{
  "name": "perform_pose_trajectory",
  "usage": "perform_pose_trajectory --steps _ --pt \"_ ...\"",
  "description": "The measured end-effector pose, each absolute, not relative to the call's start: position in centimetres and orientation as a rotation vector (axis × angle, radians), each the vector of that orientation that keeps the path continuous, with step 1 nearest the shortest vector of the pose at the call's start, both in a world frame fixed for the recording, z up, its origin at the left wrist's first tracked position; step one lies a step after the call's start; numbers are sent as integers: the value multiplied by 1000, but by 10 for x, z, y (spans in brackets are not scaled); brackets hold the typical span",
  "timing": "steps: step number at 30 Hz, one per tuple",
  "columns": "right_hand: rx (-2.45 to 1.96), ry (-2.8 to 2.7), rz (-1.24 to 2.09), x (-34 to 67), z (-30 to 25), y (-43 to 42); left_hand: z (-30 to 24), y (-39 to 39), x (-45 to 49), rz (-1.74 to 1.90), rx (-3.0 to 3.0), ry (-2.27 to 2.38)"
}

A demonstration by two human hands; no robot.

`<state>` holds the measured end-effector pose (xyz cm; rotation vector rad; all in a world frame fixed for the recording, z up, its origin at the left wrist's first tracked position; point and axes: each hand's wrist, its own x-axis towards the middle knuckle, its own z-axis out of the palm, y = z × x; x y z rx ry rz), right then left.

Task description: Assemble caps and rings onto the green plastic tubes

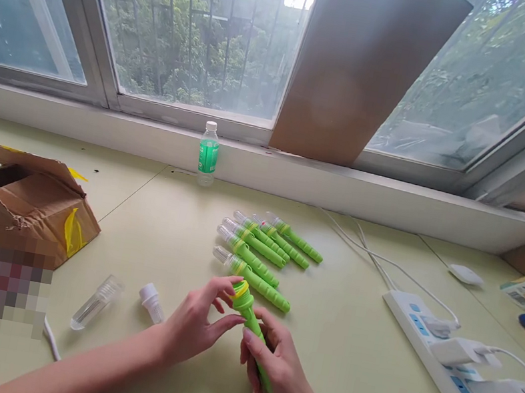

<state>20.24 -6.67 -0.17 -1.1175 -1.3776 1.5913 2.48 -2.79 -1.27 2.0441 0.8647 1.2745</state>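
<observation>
"Reporting from the head view, the only one I have: where does the work stand?"

"By my judgement, well along. I count six clear-topped green tubes (263, 286) lying side by side on the table (357, 349), just beyond the hands; their overlap makes the count a little uncertain. They look complete."

"And the piece in hand?"

"I judge it unfinished. The bare green tube (252, 322) is held tilted above the near part of the table, just short of that row. It carries a yellow ring (241, 289) at its upper end but no clear top. Two loose parts lie to the left: a clear plastic piece (97, 303), apart from the hands, and a white-and-clear piece (150, 299), just beside my left wrist."

"State of the grip?"

"My right hand (282, 359) grasps the lower body, fingers wrapped round it and thumb along the side. My left hand (192, 320) takes the ringed end lightly, fingers partly spread, fingertips at the ring and thumb by the neck. Neither hand is released. How hard they press, I cannot tell."
</observation>
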Motion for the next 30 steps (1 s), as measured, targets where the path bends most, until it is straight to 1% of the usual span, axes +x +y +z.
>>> perform_pose_trajectory --steps 10,30 --pt "-1121 -1350 1636 202 -1 -68 -13 -28 26 1222 1987 834" --pt "-1124 -1389 1578 203 -4 -68 -11 -27 24 1228 2009 834"
